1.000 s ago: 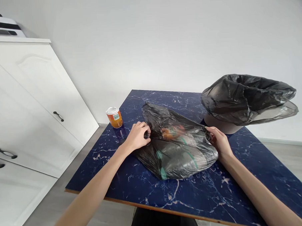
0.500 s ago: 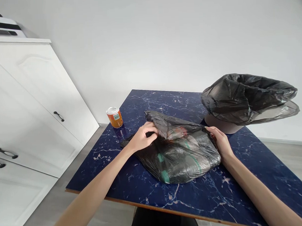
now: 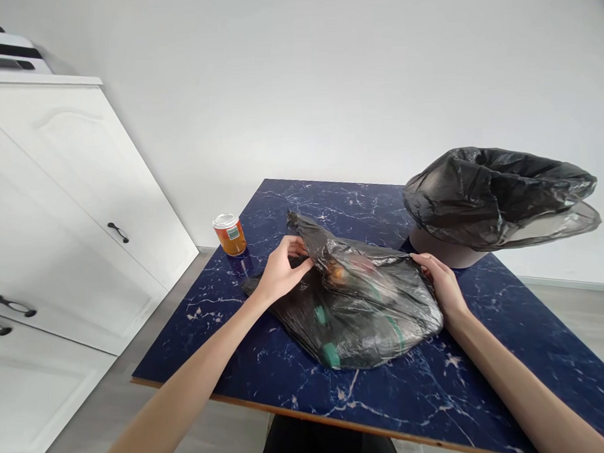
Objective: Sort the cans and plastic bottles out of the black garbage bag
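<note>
A filled black plastic bag (image 3: 366, 310) lies on the dark blue marble table (image 3: 439, 381); green and orange items show dimly through the film. My left hand (image 3: 280, 273) pinches a loose flap of the bag at its upper left and holds it raised. At the bag's right edge, my right hand (image 3: 442, 284) grips the plastic with fingers curled on it.
A small orange can (image 3: 229, 234) stands at the table's far left. A bin lined with a black bag (image 3: 495, 194) stands at the far right. A white cabinet (image 3: 56, 217) with dark handles flanks the table on the left.
My left hand has shifted right and lifted the bag's flap up and over the bundle. The right hand has stayed at the bag's right edge.
</note>
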`<state>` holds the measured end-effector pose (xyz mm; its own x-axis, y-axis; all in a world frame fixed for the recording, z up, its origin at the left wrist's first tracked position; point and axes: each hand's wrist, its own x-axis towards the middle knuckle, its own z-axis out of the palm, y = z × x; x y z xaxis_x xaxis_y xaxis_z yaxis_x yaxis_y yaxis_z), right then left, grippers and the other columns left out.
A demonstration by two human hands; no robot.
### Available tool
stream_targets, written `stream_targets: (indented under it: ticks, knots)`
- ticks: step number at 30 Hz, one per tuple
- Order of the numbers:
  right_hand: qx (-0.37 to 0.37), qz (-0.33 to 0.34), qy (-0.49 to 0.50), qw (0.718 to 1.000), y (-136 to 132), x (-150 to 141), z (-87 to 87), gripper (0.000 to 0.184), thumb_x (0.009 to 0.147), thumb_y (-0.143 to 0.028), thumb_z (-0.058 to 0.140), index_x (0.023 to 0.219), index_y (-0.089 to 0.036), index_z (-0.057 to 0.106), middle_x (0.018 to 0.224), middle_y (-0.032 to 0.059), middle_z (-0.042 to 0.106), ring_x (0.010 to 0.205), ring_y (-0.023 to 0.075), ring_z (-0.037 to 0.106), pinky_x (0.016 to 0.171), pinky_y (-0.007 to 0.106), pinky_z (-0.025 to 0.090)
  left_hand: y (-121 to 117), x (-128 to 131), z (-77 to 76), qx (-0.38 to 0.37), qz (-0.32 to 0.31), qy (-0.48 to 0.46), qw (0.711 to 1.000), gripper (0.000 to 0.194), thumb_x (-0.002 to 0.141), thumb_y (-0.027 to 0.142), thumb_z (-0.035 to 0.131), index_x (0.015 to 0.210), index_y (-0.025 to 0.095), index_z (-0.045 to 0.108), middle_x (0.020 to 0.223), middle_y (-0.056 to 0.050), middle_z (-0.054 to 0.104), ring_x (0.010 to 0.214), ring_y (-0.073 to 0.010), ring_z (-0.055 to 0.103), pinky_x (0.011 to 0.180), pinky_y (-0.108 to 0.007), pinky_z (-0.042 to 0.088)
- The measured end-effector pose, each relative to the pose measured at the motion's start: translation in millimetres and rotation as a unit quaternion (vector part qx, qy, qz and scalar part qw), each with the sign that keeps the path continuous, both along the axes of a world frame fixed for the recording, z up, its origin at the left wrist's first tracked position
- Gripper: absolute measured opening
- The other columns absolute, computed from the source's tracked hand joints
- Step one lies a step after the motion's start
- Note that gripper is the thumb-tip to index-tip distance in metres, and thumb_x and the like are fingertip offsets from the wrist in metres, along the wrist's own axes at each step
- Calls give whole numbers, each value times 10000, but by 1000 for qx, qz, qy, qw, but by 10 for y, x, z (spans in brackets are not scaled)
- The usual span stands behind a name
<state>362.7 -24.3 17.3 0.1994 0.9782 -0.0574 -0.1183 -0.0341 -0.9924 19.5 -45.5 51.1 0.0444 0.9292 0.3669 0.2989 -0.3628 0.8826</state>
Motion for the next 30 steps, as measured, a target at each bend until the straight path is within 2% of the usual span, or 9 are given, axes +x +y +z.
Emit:
stream_targets:
  ticks: [3, 6, 9, 11, 13, 16, 19, 24, 30]
  knots:
    - [-3, 1, 4, 1000, -2, -6, 4, 411, 723, -533, 856, 777, -219, 598, 669, -57, 514, 605, 122, 432, 581, 273, 322, 2, 21, -40, -42, -43, 4, 998, 283, 1029, 491, 628, 1141, 231, 626, 1015, -75, 776, 937, -237, 772, 902, -405, 632]
    - [-5, -1, 8, 1000, -10, -14, 22, 427, 681, -547, 880, 754, -225, 609, 662, -48, 522, 605, 131, 440, 571, 283, 321, -4, 18, -29, -91, -78, 5, 993, 377, 1109, 551, 431, 1184, 247, 642, 857, -40, 770, 702, -199, 765, 665, -344, 629]
    - [-8, -2, 10, 1000, -24, -24, 46, 443, 655, -567, 898, 724, -237, 612, 661, -40, 526, 613, 144, 447, 566, 298, 320, -29, -6, 25, -121, -113, 26, 986, 419, 1083, 573, 497, 1162, 223, 713, 802, -45, 788, 618, -206, 750, 556, -329, 593]
    - [-9, -1, 11, 1000, -33, -30, 56, 449, 655, -579, 900, 717, -239, 614, 657, -39, 517, 612, 145, 436, 562, 300, 314, -59, -2, 73, -119, -140, 50, 982, 379, 999, 563, 662, 1087, 209, 767, 879, -67, 827, 741, -251, 793, 648, -364, 637]
    - [-9, 0, 12, 1000, -40, -32, 62, 453, 654, -585, 901, 717, -239, 616, 654, -40, 506, 610, 142, 422, 559, 296, 309, -95, 27, 120, -98, -147, 72, 982, 334, 914, 505, 785, 1072, 211, 789, 1038, -89, 845, 959, -305, 808, 854, -431, 657]
    - [-8, 2, 8, 1000, -45, -33, 66, 458, 652, -592, 900, 719, -237, 619, 654, -38, 499, 614, 141, 417, 560, 293, 308, -147, 94, 169, -47, -123, 90, 987, 399, 877, 392, 831, 1230, 222, 759, 1317, -129, 782, 1253, -369, 722, 1110, -538, 559]
    - [-7, 9, 1, 1000, -45, -35, 64, 465, 652, -599, 903, 715, -238, 616, 654, -36, 501, 615, 144, 416, 564, 297, 306, -183, 148, 164, -4, -125, 101, 987, 591, 825, 323, 880, 1383, 249, 699, 1505, -141, 674, 1416, -396, 614, 1234, -583, 456]
    - [-7, 25, -9, 1000, -32, -34, 27, 487, 641, -628, 909, 729, -238, 630, 670, -34, 523, 626, 146, 423, 581, 299, 302, -203, 214, -9, 15, -142, 101, 985, 605, 908, 414, 824, 1470, 286, 643, 1569, -104, 635, 1467, -355, 582, 1286, -567, 416]
    - [0, 21, -20, 1000, -11, -20, -16, 494, 633, -639, 913, 729, -239, 639, 663, -42, 507, 626, 142, 410, 580, 298, 289, -164, 268, -262, 1, -106, 69, 992, 400, 1063, 431, 617, 1446, 329, 667, 1434, -74, 740, 1330, -320, 698, 1175, -558, 544]
